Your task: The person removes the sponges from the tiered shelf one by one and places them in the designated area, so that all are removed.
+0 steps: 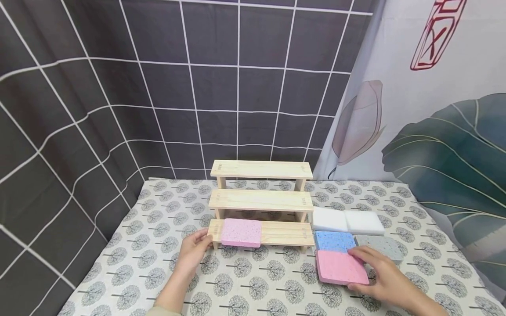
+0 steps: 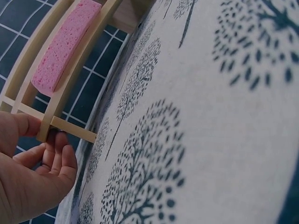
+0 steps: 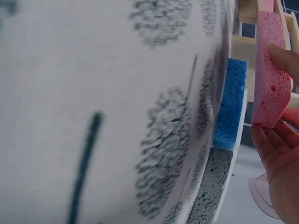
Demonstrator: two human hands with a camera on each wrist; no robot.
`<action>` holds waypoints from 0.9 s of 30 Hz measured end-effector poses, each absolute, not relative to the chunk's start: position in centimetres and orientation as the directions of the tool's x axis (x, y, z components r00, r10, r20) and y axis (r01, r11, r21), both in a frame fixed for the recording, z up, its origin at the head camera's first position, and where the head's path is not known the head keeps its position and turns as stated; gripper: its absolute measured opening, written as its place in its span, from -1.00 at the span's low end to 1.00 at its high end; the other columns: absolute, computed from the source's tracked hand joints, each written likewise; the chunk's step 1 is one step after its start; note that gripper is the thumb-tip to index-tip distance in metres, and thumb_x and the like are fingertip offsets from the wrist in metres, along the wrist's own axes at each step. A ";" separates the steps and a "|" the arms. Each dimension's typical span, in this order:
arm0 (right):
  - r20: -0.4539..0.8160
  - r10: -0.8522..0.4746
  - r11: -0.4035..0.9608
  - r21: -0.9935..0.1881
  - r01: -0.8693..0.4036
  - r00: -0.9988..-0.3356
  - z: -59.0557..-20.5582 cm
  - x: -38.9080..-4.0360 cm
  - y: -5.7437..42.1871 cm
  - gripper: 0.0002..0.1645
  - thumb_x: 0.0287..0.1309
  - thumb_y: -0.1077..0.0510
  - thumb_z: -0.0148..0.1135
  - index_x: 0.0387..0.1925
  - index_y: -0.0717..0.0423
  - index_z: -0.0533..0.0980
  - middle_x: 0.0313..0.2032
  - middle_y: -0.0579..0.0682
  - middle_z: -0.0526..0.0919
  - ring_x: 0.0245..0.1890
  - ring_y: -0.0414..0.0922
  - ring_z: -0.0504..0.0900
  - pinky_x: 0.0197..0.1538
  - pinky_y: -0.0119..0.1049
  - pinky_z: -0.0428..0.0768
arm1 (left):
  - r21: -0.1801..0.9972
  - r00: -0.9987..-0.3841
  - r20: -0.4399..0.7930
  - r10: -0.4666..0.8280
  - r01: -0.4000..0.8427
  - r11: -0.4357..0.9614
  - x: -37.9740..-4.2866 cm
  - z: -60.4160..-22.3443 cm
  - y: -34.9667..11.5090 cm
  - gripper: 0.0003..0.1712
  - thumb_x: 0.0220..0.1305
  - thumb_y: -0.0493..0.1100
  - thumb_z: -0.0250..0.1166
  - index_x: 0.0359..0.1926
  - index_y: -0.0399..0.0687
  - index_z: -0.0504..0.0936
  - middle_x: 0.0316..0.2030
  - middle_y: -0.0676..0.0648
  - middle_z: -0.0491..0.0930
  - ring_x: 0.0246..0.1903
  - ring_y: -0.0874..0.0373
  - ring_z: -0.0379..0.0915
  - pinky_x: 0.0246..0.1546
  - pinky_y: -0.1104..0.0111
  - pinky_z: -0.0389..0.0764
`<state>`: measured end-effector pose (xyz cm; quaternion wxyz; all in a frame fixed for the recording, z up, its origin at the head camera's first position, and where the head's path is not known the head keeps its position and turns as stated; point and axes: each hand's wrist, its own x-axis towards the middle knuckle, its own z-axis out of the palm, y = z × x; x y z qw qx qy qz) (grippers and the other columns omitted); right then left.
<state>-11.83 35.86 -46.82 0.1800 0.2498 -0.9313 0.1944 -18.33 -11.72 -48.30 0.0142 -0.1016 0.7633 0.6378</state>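
Note:
A wooden three-step shelf (image 1: 261,200) stands on the table. My left hand (image 1: 193,251) grips the left end of its lowest step, thumb on top and fingers curled beneath, as the left wrist view also shows. A light pink speckled sponge (image 1: 241,232) lies on that step, toward the left. My right hand (image 1: 378,276) pinches a brighter pink sponge (image 1: 341,267) by its right side, thumb on one face and fingers on the other. In the right wrist view this sponge (image 3: 272,79) is raised off the cloth, above the blue sponge (image 3: 231,105).
Right of the shelf lie two white sponges (image 1: 364,222), with the blue one and a grey sponge (image 1: 380,248) in front of them. A tree-patterned cloth (image 1: 276,289) covers the table. A dark grid curtain (image 1: 257,96) hangs behind, and a leaf-printed curtain (image 1: 442,145) at right.

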 end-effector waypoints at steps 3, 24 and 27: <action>0.422 -0.395 0.794 -0.291 -0.534 -0.816 -47.1 -11.5 36.0 -0.04 -0.45 -0.21 0.75 0.05 0.14 0.63 0.02 -0.10 0.66 -0.07 -0.17 0.65 0.15 -0.71 0.35 | 0.969 -0.978 -0.157 -0.136 -0.179 0.170 -18.4 -48.3 -11.8 -0.51 0.45 -0.27 0.16 0.28 -0.48 0.42 0.06 -0.35 0.60 -0.04 0.00 0.62 0.03 0.28 0.67; 0.438 -0.455 0.775 -0.234 -0.587 -0.775 -47.3 -11.9 36.5 -0.02 -0.43 -0.29 0.72 0.06 0.13 0.63 0.00 -0.09 0.66 -0.07 -0.05 0.67 0.18 -0.73 0.31 | 0.968 -0.977 -0.160 -0.143 -0.184 0.170 -18.4 -48.3 -11.7 -0.53 0.43 -0.28 0.17 0.27 -0.47 0.44 0.03 -0.32 0.62 -0.05 0.00 0.62 0.05 0.25 0.67; 0.461 -0.453 0.777 -0.216 -0.591 -0.763 -46.7 -12.2 35.8 -0.04 -0.40 -0.26 0.71 0.07 0.13 0.63 0.02 -0.02 0.68 -0.06 0.01 0.68 0.11 -0.41 0.59 | 0.969 -0.977 -0.159 -0.145 -0.182 0.167 -18.4 -48.3 -11.7 -0.53 0.43 -0.28 0.17 0.27 -0.47 0.45 0.02 -0.32 0.63 -0.07 0.00 0.62 0.04 0.25 0.67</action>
